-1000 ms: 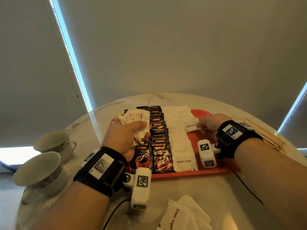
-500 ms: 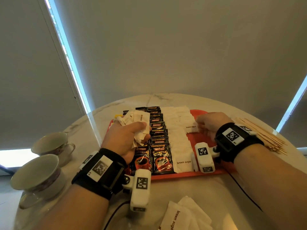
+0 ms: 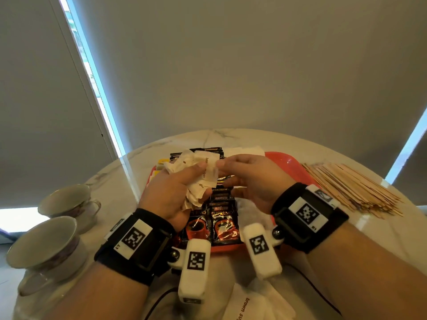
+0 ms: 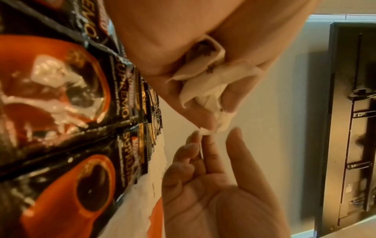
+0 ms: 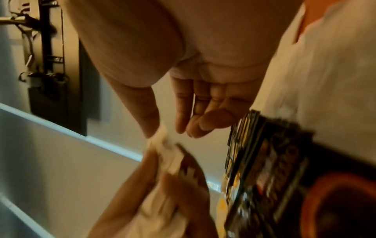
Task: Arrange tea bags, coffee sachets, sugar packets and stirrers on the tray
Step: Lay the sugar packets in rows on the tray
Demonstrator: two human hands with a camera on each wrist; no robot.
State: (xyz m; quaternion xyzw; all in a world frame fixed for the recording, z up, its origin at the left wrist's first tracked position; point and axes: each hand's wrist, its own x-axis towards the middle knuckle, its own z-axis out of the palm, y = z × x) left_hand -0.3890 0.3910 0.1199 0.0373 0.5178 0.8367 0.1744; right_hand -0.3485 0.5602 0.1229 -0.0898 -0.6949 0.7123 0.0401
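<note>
Left hand (image 3: pixel 175 188) clutches a crumpled bunch of white brown sugar packets (image 3: pixel 198 174), fingers curled round it, held up above the near-left part of the red tray (image 3: pixel 286 162). Right hand (image 3: pixel 251 179) sits just right of the bunch, thumb and forefinger pinching the corner of the outermost packet; in the left wrist view the fingertips (image 4: pixel 209 141) meet on that white edge, other fingers loosely spread. The pinched packet's long axis looks roughly upright, though crumpling makes it hard to tell. The right hand is nearer the bare red strip at the tray's right side, beside the white sugar row (image 3: pixel 245 150); likely the packet goes there. Koffiko Supremo coffee sachets (image 3: pixel 221 225) fill the tray's middle below both hands. Wooden stirrers (image 3: pixel 351 190) lie on the counter (image 3: pixel 381 232) right of the tray, not yet on it.
</note>
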